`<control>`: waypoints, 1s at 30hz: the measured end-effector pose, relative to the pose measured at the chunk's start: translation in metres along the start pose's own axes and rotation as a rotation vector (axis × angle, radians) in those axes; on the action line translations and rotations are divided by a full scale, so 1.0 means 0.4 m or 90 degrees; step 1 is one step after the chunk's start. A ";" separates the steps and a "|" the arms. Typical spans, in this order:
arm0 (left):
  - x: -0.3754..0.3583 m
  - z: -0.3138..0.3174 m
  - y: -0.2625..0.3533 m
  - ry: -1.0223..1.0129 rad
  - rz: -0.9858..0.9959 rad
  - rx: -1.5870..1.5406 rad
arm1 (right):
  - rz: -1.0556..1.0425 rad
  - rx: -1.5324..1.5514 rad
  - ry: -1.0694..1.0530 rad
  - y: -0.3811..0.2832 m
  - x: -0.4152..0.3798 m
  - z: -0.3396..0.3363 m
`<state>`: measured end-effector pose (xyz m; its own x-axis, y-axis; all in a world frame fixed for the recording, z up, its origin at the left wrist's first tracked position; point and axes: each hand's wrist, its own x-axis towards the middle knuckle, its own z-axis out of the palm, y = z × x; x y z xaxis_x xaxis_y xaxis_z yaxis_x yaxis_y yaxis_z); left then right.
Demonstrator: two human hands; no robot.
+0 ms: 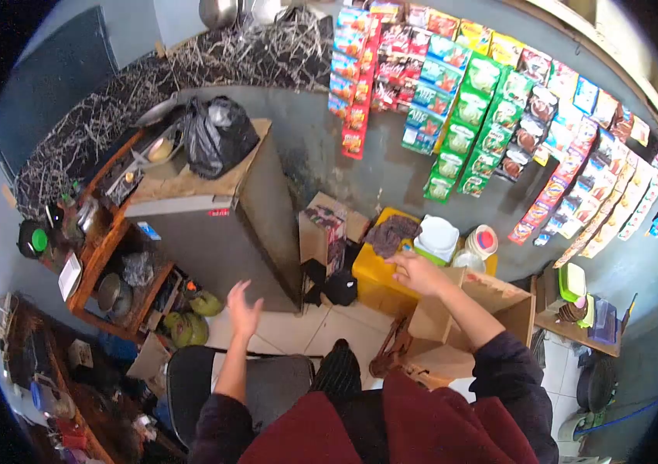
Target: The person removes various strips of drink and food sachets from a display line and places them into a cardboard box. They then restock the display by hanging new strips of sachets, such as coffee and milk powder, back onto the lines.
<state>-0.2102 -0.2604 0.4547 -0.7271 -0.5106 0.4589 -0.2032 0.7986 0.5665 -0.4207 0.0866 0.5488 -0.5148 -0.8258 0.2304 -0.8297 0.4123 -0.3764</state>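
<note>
My left hand (244, 309) is raised over the front of the black chair (275, 390), fingers spread with nothing in them. My right hand (415, 274) reaches forward over the yellow box (379, 282), its fingers loosely stretched and holding nothing I see. Just beyond those fingertips lies a crumpled brown-grey cloth (392, 234) on top of the box. Beside the cloth stand a white lidded container (437, 234) and a white tub with a red and blue mark (483, 240). Below my right forearm is an open cardboard box (491, 305).
A grey refrigerator (205, 240) with a black plastic bag (219, 139) on top stands ahead left. Strips of sachets (468, 116) hang along the wall. Green coconuts (187, 329) lie by the wooden shelf (89, 290). A dark bundle (339, 288) sits near the yellow box.
</note>
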 end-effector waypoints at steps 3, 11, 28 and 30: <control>0.253 0.068 0.224 -0.059 0.154 -0.084 | 0.015 -0.151 -0.064 0.085 0.055 -0.078; 1.027 0.204 0.553 -0.030 0.371 -0.234 | 0.134 -0.283 0.190 0.167 0.345 -0.348; 1.727 0.292 0.741 -0.306 0.205 -0.391 | 0.255 0.014 0.633 0.339 1.134 -0.571; 1.693 0.198 0.782 -0.435 0.166 -0.575 | 0.338 0.107 0.645 0.349 1.183 -0.582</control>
<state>-0.8179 -0.3310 0.8885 -0.9364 0.1341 0.3244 0.3460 0.1954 0.9177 -0.8301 -0.1571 0.8140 -0.7902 0.1545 0.5930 -0.4573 0.4954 -0.7385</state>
